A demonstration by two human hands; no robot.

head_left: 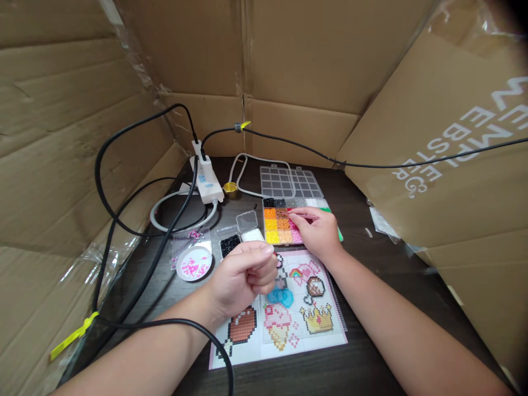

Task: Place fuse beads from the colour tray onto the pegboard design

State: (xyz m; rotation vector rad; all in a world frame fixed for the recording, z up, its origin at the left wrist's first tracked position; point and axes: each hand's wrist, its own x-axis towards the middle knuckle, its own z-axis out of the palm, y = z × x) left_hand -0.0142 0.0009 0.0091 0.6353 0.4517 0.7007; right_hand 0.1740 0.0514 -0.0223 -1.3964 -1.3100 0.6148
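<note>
My right hand (315, 231) rests over a compartment box of coloured beads (278, 223) and pinches thin tweezers (297, 215) whose tip points left into the orange and pink compartments. My left hand (245, 278) hovers in a loose fist above the upper left of a white pegboard sheet (289, 308) with bead pictures: a crown, an ice cream, a rainbow. What the fist holds, if anything, is hidden. The box's clear lid (291, 182) lies open behind it.
A white dish of pink beads (193, 263) sits left of my fist, with small tubs of black beads (229, 245) and white beads (251, 235) beside it. A white power strip (206, 179) and black cables (124, 220) cross the dark table. Cardboard walls (61, 137) surround everything.
</note>
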